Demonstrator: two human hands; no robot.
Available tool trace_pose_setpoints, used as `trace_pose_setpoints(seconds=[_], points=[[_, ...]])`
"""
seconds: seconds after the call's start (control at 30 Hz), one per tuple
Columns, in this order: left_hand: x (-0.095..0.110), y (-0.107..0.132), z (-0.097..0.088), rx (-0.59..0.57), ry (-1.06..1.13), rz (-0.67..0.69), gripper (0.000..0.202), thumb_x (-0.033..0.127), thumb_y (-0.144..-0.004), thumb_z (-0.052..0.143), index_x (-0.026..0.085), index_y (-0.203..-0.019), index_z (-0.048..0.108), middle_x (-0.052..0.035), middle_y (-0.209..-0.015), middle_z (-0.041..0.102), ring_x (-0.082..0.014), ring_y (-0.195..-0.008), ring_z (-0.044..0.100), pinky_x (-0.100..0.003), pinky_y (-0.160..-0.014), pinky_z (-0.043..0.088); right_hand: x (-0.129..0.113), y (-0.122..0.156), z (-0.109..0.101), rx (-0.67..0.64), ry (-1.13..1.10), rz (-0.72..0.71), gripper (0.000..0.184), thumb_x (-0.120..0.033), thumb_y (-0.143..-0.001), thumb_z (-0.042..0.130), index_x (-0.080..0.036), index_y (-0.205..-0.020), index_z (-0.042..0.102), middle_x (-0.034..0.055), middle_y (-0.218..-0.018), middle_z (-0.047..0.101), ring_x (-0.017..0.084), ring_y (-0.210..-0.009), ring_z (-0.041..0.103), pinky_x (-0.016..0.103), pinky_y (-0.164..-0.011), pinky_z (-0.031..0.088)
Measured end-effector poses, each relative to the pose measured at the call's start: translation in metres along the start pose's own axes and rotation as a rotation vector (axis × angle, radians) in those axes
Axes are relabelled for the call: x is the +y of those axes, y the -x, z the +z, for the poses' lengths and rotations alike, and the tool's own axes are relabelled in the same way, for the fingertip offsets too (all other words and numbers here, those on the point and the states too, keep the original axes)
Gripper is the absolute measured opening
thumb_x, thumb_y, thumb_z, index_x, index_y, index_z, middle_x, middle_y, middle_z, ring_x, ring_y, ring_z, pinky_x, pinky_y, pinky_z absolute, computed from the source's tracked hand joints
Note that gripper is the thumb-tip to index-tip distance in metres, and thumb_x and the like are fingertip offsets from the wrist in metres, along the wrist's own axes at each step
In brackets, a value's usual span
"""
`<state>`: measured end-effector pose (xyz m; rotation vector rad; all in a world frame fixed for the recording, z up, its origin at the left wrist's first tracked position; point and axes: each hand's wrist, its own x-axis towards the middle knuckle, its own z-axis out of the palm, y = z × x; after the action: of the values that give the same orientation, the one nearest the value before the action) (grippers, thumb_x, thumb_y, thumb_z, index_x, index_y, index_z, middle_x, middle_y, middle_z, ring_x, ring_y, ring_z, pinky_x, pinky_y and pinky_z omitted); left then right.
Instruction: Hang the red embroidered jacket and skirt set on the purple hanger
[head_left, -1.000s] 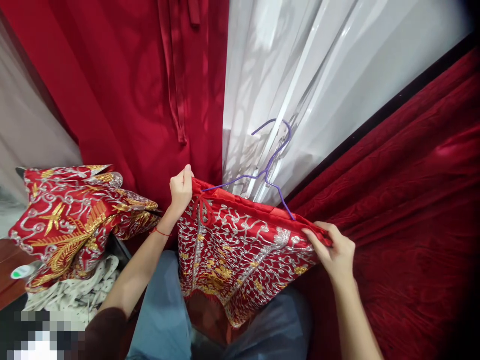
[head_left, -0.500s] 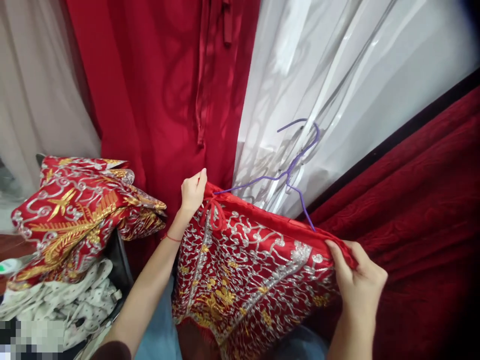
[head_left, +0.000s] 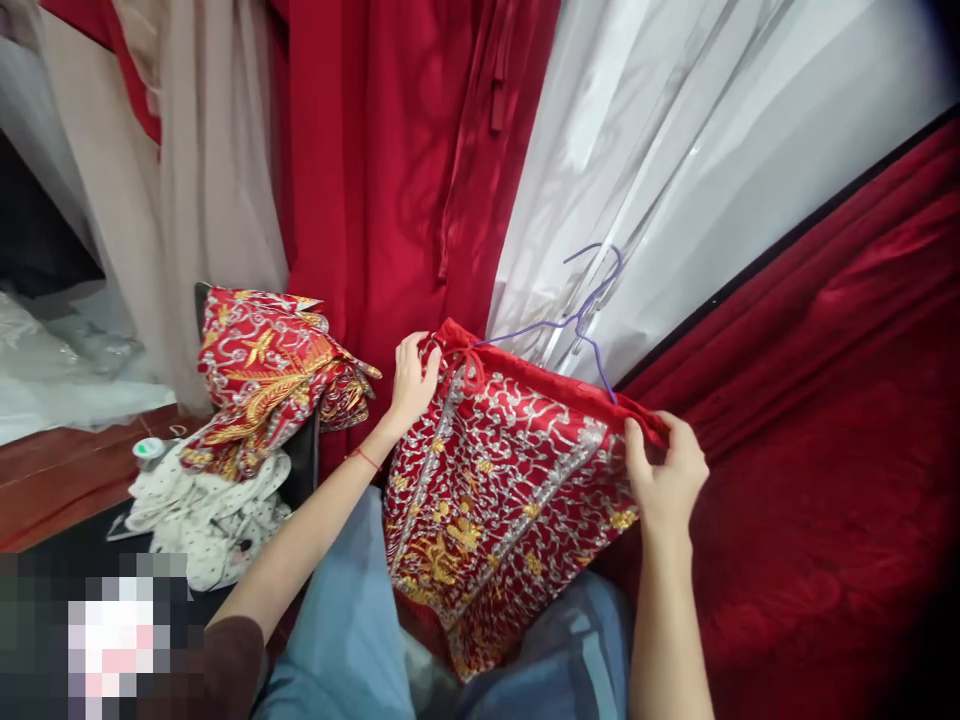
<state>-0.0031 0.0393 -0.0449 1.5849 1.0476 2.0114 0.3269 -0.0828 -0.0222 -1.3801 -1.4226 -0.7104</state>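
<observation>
A red skirt (head_left: 517, 470) with silver and gold embroidery hangs between my hands, in front of my knees. At its left top corner my left hand (head_left: 414, 378) is closed on the waistband, beside a tied red drawstring (head_left: 474, 370). My right hand (head_left: 667, 465) pinches the right end of the waistband, thumb on the near side. Out of the waist opening rises a purple wire hanger (head_left: 579, 318); its hook points up and its lower part is hidden inside the skirt.
To the left, a folded red embroidered garment (head_left: 262, 370) lies beside a pale spotted cloth (head_left: 217, 510) and a small white round container (head_left: 148, 450). Red cloth (head_left: 337, 180), white cloth (head_left: 555, 200) and beige cloth (head_left: 217, 170) hang behind. Dark red fabric (head_left: 825, 450) covers the right side.
The view has shifted left, showing more floor and my legs. My left hand's grip on the waistband has altered, with its fingers now more bent over the edge. The hanger stays in the skirt.
</observation>
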Motion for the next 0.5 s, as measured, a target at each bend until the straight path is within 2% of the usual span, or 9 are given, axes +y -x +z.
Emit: trace_pose_setpoints(seconds=[0.07, 0.13, 0.2, 0.27, 0.3, 0.33, 0.4, 0.5], points=[[-0.004, 0.024, -0.033, 0.005, 0.224, -0.267, 0.025, 0.038, -0.092, 0.057, 0.02, -0.109, 0.06, -0.012, -0.126, 0.062, -0.0207, -0.12, 0.057, -0.031, -0.105, 0.041, -0.022, 0.008, -0.002, 0.065, 0.05, -0.04, 0.053, -0.049, -0.086, 0.061, -0.014, -0.126, 0.059, 0.0204, -0.119, 0.062, 0.035, -0.11, 0.058, 0.052, -0.092, 0.045], [-0.009, 0.039, -0.076, 0.008, 0.464, -0.62, 0.032, 0.046, -0.093, 0.053, 0.017, -0.102, 0.062, -0.0128, -0.115, 0.066, -0.0203, -0.111, 0.063, -0.03, -0.097, 0.048, -0.051, 0.015, -0.001, 0.121, 0.073, -0.054, 0.059, -0.046, -0.084, 0.063, -0.014, -0.133, 0.054, 0.0233, -0.131, 0.055, 0.039, -0.123, 0.05, 0.059, -0.1, 0.038], [-0.014, 0.046, -0.121, 0.027, 0.644, -0.929, 0.041, 0.053, -0.093, 0.051, 0.014, -0.101, 0.062, -0.0133, -0.108, 0.068, -0.019, -0.102, 0.067, -0.028, -0.091, 0.052, -0.087, 0.018, 0.003, 0.133, 0.034, -0.063, 0.055, -0.041, -0.085, 0.06, -0.014, -0.133, 0.053, 0.0232, -0.131, 0.054, 0.039, -0.124, 0.049, 0.059, -0.102, 0.037], [-0.018, 0.047, -0.157, 0.05, 0.713, -1.118, 0.045, 0.055, -0.092, 0.052, 0.013, -0.107, 0.061, -0.0129, -0.102, 0.069, -0.0182, -0.093, 0.069, -0.028, -0.084, 0.055, -0.13, 0.016, 0.01, 0.072, -0.041, -0.087, 0.048, -0.037, -0.088, 0.053, -0.015, -0.131, 0.053, 0.0219, -0.128, 0.055, 0.037, -0.122, 0.051, 0.058, -0.101, 0.039], [-0.019, 0.046, -0.169, 0.05, 0.725, -1.18, 0.047, 0.056, -0.092, 0.052, 0.013, -0.109, 0.06, -0.0131, -0.1, 0.069, -0.0187, -0.09, 0.069, -0.029, -0.081, 0.056, -0.153, 0.013, 0.015, 0.019, -0.073, -0.111, 0.046, -0.036, -0.089, 0.051, -0.016, -0.131, 0.053, 0.0217, -0.129, 0.054, 0.036, -0.122, 0.051, 0.057, -0.1, 0.04], [-0.02, 0.045, -0.178, 0.05, 0.732, -1.224, 0.05, 0.057, -0.092, 0.052, 0.012, -0.112, 0.059, -0.0133, -0.098, 0.069, -0.0193, -0.088, 0.07, -0.03, -0.078, 0.056, -0.178, 0.01, 0.019, -0.036, -0.101, -0.151, 0.045, -0.034, -0.09, 0.048, -0.016, -0.131, 0.053, 0.0214, -0.13, 0.054, 0.035, -0.123, 0.05, 0.056, -0.1, 0.041], [-0.022, 0.045, -0.182, 0.078, 0.743, -1.26, 0.052, 0.059, -0.092, 0.051, 0.012, -0.113, 0.058, -0.0122, -0.094, 0.069, -0.019, -0.083, 0.07, -0.03, -0.074, 0.056, -0.228, 0.005, 0.029, -0.175, -0.144, -0.299, 0.041, -0.029, -0.092, 0.045, -0.015, -0.129, 0.054, 0.0213, -0.132, 0.053, 0.034, -0.123, 0.049, 0.054, -0.099, 0.042], [-0.025, 0.047, -0.173, 0.166, 0.743, -1.214, 0.048, 0.059, -0.095, 0.044, 0.016, -0.109, 0.059, -0.0049, -0.087, 0.067, -0.0132, -0.076, 0.067, -0.024, -0.071, 0.055, -0.299, 0.004, 0.046, -0.402, -0.16, -0.611, 0.04, -0.027, -0.093, 0.048, -0.013, -0.13, 0.054, 0.0221, -0.135, 0.052, 0.035, -0.122, 0.049, 0.052, -0.097, 0.043]])
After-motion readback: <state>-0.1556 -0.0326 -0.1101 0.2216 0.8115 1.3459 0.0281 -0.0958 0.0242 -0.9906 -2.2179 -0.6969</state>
